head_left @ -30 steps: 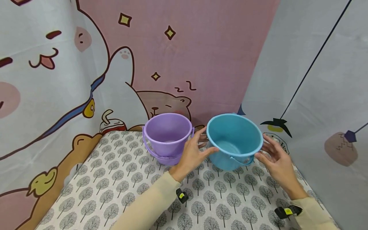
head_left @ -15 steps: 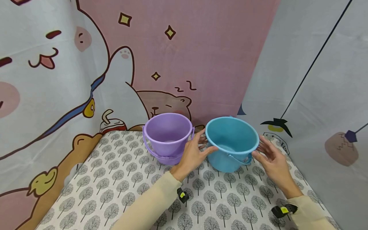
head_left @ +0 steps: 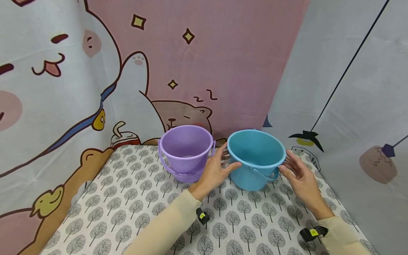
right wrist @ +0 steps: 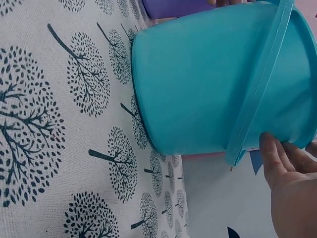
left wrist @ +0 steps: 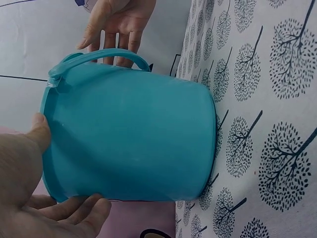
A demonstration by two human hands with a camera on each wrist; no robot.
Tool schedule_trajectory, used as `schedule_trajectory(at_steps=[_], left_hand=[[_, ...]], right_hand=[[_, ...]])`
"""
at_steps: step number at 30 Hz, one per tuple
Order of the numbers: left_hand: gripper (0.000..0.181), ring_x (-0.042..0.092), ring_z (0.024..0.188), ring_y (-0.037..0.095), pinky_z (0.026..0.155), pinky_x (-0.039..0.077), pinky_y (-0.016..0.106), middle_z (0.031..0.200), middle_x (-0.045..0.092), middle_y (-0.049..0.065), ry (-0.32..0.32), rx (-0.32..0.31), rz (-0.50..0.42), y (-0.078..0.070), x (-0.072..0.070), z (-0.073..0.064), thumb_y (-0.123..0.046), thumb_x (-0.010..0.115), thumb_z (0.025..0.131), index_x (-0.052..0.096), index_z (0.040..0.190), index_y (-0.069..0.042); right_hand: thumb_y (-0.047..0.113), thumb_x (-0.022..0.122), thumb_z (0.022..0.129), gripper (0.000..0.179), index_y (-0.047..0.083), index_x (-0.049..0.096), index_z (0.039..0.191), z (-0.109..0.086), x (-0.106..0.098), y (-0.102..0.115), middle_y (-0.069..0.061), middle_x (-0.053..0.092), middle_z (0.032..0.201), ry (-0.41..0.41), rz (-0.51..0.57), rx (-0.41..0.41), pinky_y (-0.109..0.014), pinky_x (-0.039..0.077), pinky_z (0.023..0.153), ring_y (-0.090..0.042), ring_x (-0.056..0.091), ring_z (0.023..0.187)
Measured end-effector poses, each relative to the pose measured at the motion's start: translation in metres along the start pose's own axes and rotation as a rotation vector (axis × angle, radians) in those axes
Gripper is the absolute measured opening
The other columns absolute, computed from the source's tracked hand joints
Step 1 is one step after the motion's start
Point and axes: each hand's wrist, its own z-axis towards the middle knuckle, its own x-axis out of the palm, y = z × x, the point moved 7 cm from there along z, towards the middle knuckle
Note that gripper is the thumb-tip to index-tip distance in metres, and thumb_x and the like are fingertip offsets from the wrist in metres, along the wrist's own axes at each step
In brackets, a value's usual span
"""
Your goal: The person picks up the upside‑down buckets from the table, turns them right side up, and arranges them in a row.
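Note:
A light-blue plastic bucket (head_left: pixel 256 148) stands upright on the cloth, its handle (right wrist: pixel 260 82) hanging down along its side. My left hand (head_left: pixel 211 173) holds it on the left, thumb at the rim and fingers curving round the wall, as the left wrist view shows. On the opposite side my right hand (head_left: pixel 301 180) holds it near the rim, with the fingers behind the wall and the thumb in front. Just left of the left hand is a purple bucket (head_left: pixel 188 161), upright, its handle lowered at the front.
A tree-patterned cloth (head_left: pixel 127 212) covers the table. Cartoon-printed fabric (head_left: pixel 223 63) hangs close behind the buckets, and more fabric (head_left: pixel 366 117) closes off the right side.
The blue bucket has gone from tilted to upright and shifted slightly left. My right hand has moved left with it; the left hand has hardly moved. The purple bucket stays put.

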Motion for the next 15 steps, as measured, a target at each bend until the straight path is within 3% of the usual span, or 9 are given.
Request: schedule_trajectory(at_steps=[6,15], left_hand=[[0.104,0.066,0.157,0.037,0.130,0.060,0.060,0.178,0.059,0.012,0.004,-0.012,0.066,0.000,-0.002,-0.002,-0.048,0.089,0.104,0.033,0.184,-0.015],[0.102,0.046,0.173,0.036,0.143,0.042,0.067,0.184,0.050,0.011,0.001,0.048,0.113,-0.011,-0.007,-0.007,-0.046,0.089,0.103,0.036,0.183,-0.012]], right_hand=[[0.009,0.067,0.119,0.074,0.006,0.031,0.184,-0.001,0.002,0.002,-0.037,0.047,0.177,-0.002,-0.011,-0.003,0.000,0.055,0.110,0.018,0.059,0.138],[0.013,0.067,0.120,0.074,0.017,0.033,0.185,-0.003,-0.001,0.009,-0.030,0.043,0.182,-0.031,-0.088,-0.014,0.004,0.051,0.106,0.019,0.052,0.141]])
